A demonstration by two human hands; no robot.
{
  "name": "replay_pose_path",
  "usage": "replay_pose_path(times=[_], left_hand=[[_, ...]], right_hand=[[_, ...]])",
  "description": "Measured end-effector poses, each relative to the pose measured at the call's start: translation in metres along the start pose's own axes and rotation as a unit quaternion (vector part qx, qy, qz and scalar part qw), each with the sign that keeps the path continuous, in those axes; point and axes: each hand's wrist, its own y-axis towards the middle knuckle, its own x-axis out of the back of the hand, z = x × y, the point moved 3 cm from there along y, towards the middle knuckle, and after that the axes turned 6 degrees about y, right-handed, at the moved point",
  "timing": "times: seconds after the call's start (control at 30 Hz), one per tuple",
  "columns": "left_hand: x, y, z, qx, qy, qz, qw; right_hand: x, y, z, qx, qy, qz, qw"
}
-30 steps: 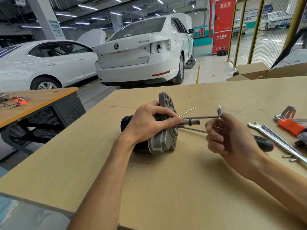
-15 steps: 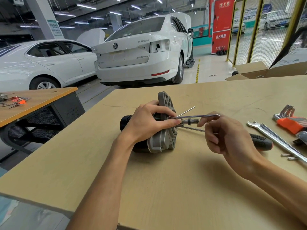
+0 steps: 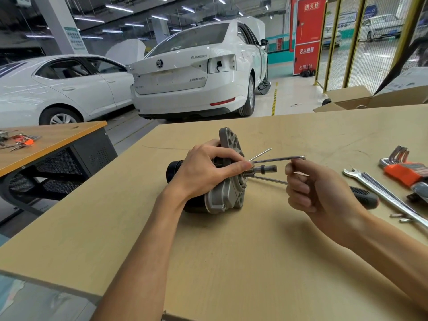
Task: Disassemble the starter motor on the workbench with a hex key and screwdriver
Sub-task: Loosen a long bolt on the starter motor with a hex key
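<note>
Head view: the starter motor (image 3: 222, 188) lies on the worktop (image 3: 231, 262), its black body half hidden by the left hand (image 3: 203, 170) gripping it. Right hand (image 3: 319, 193) fingers curl around the hex key (image 3: 278, 159); its tip is hidden behind the left fingers.

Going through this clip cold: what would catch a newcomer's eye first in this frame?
First, the starter motor lying on its side mid-workbench, gripped by the left hand, while the right hand pinches the bent end of a hex key whose long arm reaches the motor's flange. Next, the two white cars behind the bench, and the orange-holdered hex key set with wrenches at the right edge.
</note>
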Motion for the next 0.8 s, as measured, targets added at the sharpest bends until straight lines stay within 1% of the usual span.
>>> replay_pose_path(times=[0.13,0.27,0.5,0.63,0.8], left_hand=[[-0.0004,0.0002,0.0005,-0.001,0.002,-0.002,1.0],[0.0001,0.0004,0.001,-0.004,0.005,-0.002,1.0],[0.0004,0.0008,0.0001,-0.007,0.0,0.002,1.0],[0.0004,0.0004,0.0002,-0.008,-0.001,0.001,1.0],[0.0003,0.0006,0.0001,-0.004,0.001,0.002,1.0]], right_hand=[[-0.0013,0.0006,-0.0007,-0.006,0.013,0.001,1.0],[-0.0033,0.0007,-0.0007,-0.017,0.052,0.029,0.998],[-0.0073,-0.0047,0.004,-0.038,0.067,0.069,0.995],[-0.0083,-0.0065,0.0073,-0.017,0.068,0.094,0.993],[-0.0063,-0.0045,0.0053,0.029,0.041,0.094,0.994]])
